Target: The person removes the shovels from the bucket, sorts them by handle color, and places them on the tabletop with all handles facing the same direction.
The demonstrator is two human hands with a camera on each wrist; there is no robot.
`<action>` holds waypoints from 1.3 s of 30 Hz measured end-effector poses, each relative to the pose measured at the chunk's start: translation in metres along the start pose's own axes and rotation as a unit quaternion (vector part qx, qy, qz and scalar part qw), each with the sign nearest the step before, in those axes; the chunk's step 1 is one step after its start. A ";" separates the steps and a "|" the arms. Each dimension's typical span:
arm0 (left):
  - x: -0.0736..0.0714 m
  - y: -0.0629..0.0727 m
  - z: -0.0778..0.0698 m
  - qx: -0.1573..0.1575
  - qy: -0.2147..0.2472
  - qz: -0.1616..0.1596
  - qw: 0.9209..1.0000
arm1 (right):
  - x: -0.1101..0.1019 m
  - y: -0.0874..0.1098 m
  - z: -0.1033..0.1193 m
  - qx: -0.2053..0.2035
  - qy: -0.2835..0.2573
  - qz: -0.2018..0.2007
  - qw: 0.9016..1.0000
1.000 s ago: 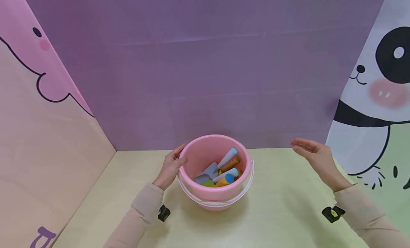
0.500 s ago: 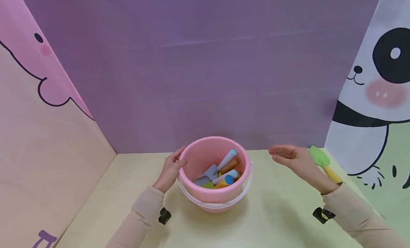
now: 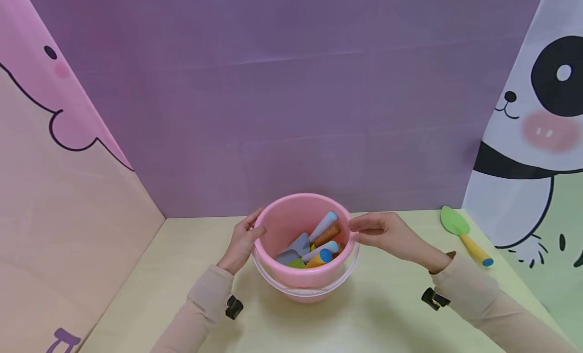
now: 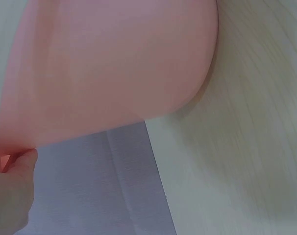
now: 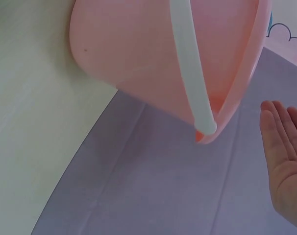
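Note:
A pink bucket (image 3: 298,278) with a white handle (image 3: 309,292) hanging at its front stands on the table. Several toy sand tools lie inside it, among them a grey-blue blade (image 3: 299,244), a pale handle (image 3: 324,226) and a yellow-orange handle with a blue end (image 3: 319,259). My left hand (image 3: 240,244) grips the rim on the left, thumb inside. Fingers outstretched, my right hand (image 3: 393,236) is at the right side of the rim; the right wrist view shows a gap between its fingertips (image 5: 267,106) and the bucket (image 5: 138,58).
A green toy shovel (image 3: 454,221) with a yellow handle lies on the table (image 3: 182,287) at the far right. A purple wall (image 3: 291,100) rises behind the table, with printed panels (image 3: 68,206) at both sides.
My right hand has moved left from the table's right side to the bucket's rim, uncovering the green shovel. My left hand and the bucket stay nearly where they were.

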State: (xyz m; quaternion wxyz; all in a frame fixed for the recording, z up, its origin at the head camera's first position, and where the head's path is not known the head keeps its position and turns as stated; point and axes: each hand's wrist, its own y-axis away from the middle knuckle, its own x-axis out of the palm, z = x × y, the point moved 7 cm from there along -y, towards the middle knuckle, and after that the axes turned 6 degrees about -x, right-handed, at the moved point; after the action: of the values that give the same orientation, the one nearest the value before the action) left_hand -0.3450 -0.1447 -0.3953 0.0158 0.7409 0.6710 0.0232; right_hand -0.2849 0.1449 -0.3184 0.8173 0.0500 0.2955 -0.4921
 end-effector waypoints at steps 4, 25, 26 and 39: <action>0.000 0.001 0.000 0.002 0.003 0.005 1.000 | 0.014 -0.006 0.002 0.002 -0.023 0.020 1.000; -0.002 0.002 0.000 0.005 0.005 0.006 1.000 | 0.052 -0.022 0.018 -0.044 0.005 0.053 0.998; -0.002 0.002 0.000 0.006 0.005 0.006 1.000 | 0.053 -0.022 0.017 -0.043 0.006 0.055 0.998; -0.002 0.003 0.000 0.004 0.016 0.011 1.000 | 0.070 -0.030 0.022 -0.069 0.079 0.089 0.991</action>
State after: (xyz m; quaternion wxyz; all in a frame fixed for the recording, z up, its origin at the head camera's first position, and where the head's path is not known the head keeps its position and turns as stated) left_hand -0.3418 -0.1473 -0.3955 0.0021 0.7477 0.6632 0.0327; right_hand -0.2767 0.0671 -0.3309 0.8337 0.0579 0.3865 -0.3902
